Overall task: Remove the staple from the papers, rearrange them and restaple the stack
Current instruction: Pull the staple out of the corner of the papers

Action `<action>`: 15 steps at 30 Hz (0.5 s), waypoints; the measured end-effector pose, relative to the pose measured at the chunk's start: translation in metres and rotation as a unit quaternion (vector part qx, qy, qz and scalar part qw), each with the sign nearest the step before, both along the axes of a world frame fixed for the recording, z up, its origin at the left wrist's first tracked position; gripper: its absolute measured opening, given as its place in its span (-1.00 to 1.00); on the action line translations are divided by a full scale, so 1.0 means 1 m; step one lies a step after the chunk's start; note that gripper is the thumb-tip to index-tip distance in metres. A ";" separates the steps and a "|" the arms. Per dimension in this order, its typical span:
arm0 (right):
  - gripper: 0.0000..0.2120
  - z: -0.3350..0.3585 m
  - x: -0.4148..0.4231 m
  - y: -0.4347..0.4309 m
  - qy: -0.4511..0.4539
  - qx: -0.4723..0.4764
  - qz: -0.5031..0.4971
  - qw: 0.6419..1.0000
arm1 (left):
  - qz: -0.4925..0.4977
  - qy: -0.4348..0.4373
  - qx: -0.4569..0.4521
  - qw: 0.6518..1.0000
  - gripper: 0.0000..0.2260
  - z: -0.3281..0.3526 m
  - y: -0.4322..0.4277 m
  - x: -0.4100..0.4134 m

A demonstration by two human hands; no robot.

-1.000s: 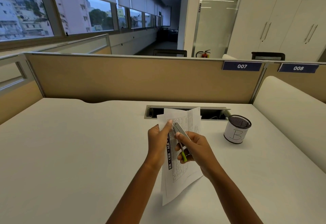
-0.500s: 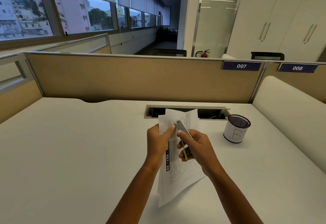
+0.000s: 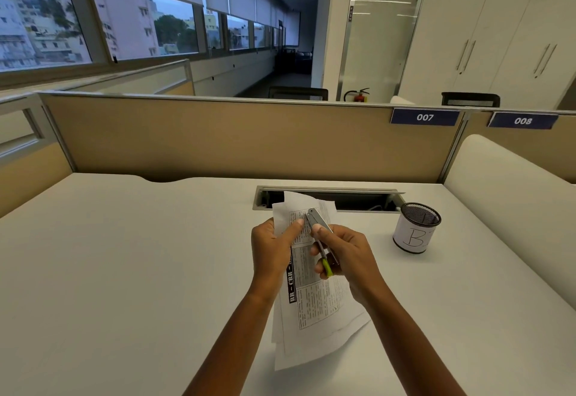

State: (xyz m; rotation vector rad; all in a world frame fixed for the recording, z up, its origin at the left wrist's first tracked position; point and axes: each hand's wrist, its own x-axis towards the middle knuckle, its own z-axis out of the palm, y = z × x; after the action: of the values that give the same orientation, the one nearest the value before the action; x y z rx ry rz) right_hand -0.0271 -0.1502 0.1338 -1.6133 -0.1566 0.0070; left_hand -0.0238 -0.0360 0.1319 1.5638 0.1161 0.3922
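A stack of printed white papers (image 3: pixel 314 308) is held above the desk in front of me, its lower end hanging down towards me. My left hand (image 3: pixel 272 250) grips the stack near its upper left, thumb pressed on the top sheet. My right hand (image 3: pixel 346 257) holds a small metal stapler (image 3: pixel 318 224) with a green end, its head against the upper part of the sheets just right of my left thumb. The staple itself is too small to make out.
A black mesh pen cup (image 3: pixel 416 227) with a white label marked "B" stands to the right on the white desk (image 3: pixel 124 271). An open cable slot (image 3: pixel 358 201) lies just behind the papers. Beige partitions (image 3: pixel 218 140) close the desk at the back and left.
The papers and both hands have shifted slightly towards me and to the left. The stapler head stays at the top of the sheets beside my left thumb.
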 end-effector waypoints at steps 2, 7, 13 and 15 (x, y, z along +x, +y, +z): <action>-0.76 0.003 0.000 -0.002 0.012 0.011 0.018 1.000 | -0.005 0.004 -0.009 1.000 -0.94 0.000 0.000 0.000; -0.75 0.008 0.002 -0.009 0.031 0.024 0.064 0.997 | -0.038 0.010 -0.037 0.999 -0.91 0.003 0.003 0.000; -0.76 0.011 0.003 -0.016 0.020 -0.007 0.095 0.995 | -0.071 0.018 -0.056 0.996 -0.94 0.004 0.006 0.001; -0.77 0.011 0.003 -0.017 0.020 -0.010 0.093 0.995 | -0.073 0.020 -0.064 0.995 -0.95 0.004 0.005 0.002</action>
State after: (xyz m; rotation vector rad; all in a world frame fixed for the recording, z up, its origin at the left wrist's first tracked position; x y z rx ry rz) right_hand -0.0239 -0.1673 0.1443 -1.6116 -0.2771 0.1844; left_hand -0.0221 -0.0308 0.1363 1.4439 0.0571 0.2344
